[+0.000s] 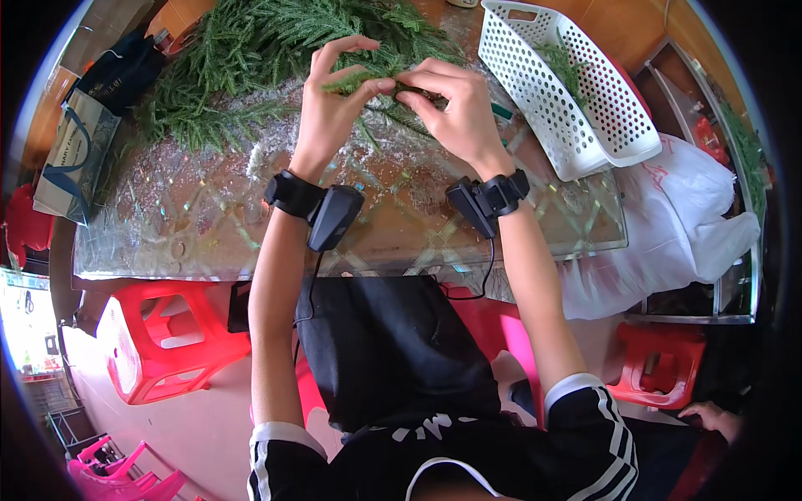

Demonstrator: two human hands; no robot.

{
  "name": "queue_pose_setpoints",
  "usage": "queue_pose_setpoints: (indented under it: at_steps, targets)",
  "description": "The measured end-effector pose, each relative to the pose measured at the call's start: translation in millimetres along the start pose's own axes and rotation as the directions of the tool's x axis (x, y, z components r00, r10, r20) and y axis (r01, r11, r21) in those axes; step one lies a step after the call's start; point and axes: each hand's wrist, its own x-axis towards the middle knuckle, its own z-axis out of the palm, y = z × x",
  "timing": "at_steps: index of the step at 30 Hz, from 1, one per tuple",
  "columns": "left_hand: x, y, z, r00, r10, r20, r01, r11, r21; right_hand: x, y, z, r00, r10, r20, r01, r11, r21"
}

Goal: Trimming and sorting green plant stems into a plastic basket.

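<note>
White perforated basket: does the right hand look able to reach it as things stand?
Probably yes: the white basket stands just to the right of the right hand, with nothing tall between them, though that hand appears occupied pinching a green sprig.

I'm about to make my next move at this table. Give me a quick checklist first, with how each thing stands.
1. Left-hand grip on the green sprig: thumb against it, one finger raised. Ok.
2. Right-hand grip: fingertips closed at the sprig, meeting the left thumb. Ok.
3. Exact pinch point: partly hidden by fingertips. Cannot tell.
4. Wrist cables: hanging below the wrists, away from the sprig. Ok.
5. Tabletop free of debris: pale bits scattered across it. Not ok.
6. White basket within view: to the right of your right hand, with greenery inside. Ok.
</note>
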Motion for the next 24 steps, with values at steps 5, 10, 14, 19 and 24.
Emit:
queue_pose_setpoints:
  at_steps: [5, 10, 14, 19, 24]
  targets:
    - [-3.0, -8.6, 4.3, 0.895, -0.385, 0.226, 0.446, 0.737, -0.508, 1.2, -4.4, 6.1, 0.980, -0.191, -0.059, 0.171, 0.954, -0.245]
    - [-5.1, -21.5, -3.6, 0.659, -0.514, 0.549, 0.738, 0.301, -0.605, 1.9, -6.1, 10.4, 0.941, -0.339, -0.008, 0.311, 0.871, -0.381]
    - [-4.3, -24.6, 0.6, 0.580, -0.506, 0.638, 0.790, 0.156, -0.593, 1.0, -4.0, 5.6, 0.936, -0.353, 0.011, 0.327, 0.853, -0.406]
    - [-4.7, -17.4, 3.5, 0.713, -0.524, 0.465, 0.698, 0.473, -0.537, 2.1, 5.6, 9.2, 0.964, -0.267, -0.011, 0.245, 0.899, -0.364]
    - [-3.4, -15.7, 15.7, 0.830, -0.452, 0.326, 0.557, 0.697, -0.452, -1.3, 10.5, 4.8, 0.998, 0.044, -0.043, -0.051, 0.982, -0.183]
